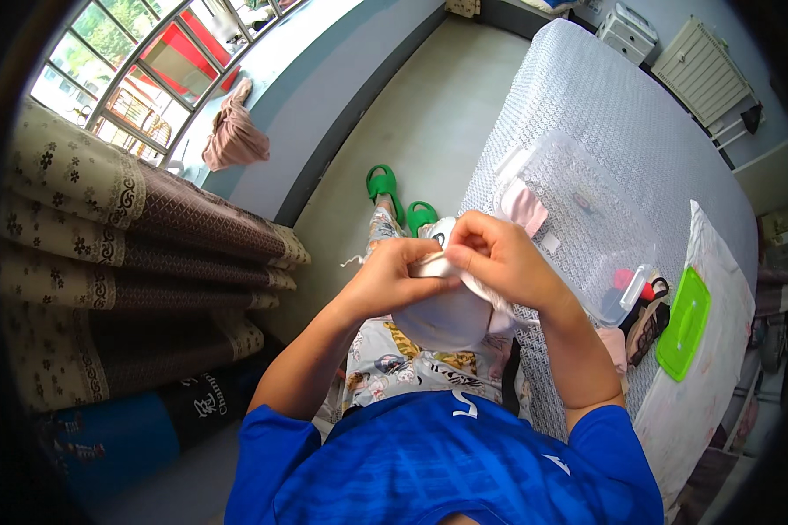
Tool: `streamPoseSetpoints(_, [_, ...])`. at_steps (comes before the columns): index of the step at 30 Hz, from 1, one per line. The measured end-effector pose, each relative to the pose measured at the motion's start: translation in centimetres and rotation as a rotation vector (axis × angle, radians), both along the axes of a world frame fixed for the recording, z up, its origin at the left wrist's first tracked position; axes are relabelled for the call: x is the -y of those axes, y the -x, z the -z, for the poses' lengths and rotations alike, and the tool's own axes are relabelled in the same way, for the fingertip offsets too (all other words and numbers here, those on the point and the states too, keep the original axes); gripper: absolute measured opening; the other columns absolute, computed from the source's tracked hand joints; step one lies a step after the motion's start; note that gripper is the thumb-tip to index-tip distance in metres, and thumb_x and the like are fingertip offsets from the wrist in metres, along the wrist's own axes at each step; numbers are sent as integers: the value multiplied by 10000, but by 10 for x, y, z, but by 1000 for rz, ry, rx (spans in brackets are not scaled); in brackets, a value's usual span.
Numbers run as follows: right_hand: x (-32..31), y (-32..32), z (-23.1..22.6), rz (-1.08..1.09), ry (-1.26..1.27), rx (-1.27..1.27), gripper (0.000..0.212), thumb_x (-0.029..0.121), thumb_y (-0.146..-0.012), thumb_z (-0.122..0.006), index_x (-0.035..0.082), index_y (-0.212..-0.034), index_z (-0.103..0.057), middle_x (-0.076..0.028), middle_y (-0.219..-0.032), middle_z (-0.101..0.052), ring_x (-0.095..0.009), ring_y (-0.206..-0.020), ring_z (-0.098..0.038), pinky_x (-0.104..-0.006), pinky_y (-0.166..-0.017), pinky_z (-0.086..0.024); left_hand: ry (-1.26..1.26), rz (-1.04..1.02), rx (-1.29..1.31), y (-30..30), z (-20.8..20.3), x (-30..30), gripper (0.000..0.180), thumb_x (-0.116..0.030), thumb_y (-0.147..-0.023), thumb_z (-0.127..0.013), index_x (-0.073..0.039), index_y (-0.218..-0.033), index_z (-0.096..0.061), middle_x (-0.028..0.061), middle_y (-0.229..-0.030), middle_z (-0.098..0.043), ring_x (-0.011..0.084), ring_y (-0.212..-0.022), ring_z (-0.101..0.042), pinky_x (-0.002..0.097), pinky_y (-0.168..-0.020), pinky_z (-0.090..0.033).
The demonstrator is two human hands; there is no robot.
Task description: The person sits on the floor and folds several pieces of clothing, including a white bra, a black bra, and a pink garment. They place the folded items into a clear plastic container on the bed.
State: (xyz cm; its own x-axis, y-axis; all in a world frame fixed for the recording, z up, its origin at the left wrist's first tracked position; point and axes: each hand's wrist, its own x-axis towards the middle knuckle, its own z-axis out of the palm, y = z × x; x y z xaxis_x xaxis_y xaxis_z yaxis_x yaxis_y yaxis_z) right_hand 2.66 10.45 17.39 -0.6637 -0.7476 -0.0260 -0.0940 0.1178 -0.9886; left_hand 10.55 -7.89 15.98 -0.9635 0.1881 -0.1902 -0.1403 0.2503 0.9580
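Over my lap, both hands hold a soft white cloth item (442, 322) with a rounded, slightly see-through lower part. My left hand (385, 278) is closed on its upper edge, thumb pointing inward. Beside it, my right hand (503, 258) pinches the same edge between thumb and fingers. A thin pale cord (353, 261) sticks out past the left hand. Between the hands, part of a dark round mark shows on white material. The item's exact kind is not clear, as my fingers cover its top.
On the bed (622, 105) to my right lies a clear plastic box (600, 201) with pink cloth (527, 208) in it. Nearby are black lace clothing (648, 331), a green plastic lid (685, 324) and a white pillow (718, 350). Patterned curtains (149, 254) hang left; pink cloth (235, 131) lies on the windowsill.
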Motion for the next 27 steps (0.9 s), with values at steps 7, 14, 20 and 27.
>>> streamPoseSetpoints(7, [-24, -9, -34, 207, 158, -634, 115, 93, -799, -683, 25, -871, -626, -87, -891, -642, -206, -831, -620, -316, -755, -472, -569, -252, 127, 0, 22, 13, 237, -130, -859, -653, 46, -1017, -644, 48, -883, -669, 78, -759, -611, 218, -688, -495])
streamPoseSetpoints(14, [-10, -18, -21, 152, -107, -916, 197, 165, -763, -698, 60, -924, -656, -72, -956, -621, -251, -935, -584, -397, -905, -411, -736, -194, 157, -7, 28, 7, 238, -190, -912, -594, 28, -992, -646, 54, -869, -666, 83, -749, -604, 234, -671, -487])
streamPoseSetpoints(20, [-6, -19, -19, 98, -83, -900, 213, 178, -755, -707, 87, -941, -657, -54, -970, -613, -237, -955, -581, -466, -974, -371, -758, -228, 113, -11, 20, 1, 251, -201, -922, -586, 30, -1005, -636, 44, -876, -657, 80, -764, -598, 229, -682, -480])
streamPoseSetpoints(27, [-3, -23, -19, 154, -13, -890, 140, 107, -747, -699, 81, -866, -630, -54, -926, -619, -246, -892, -597, -418, -908, -417, -724, -215, 54, -14, 7, -7, 258, -197, -927, -582, 35, -1031, -627, 42, -910, -653, 72, -786, -585, 218, -700, -466])
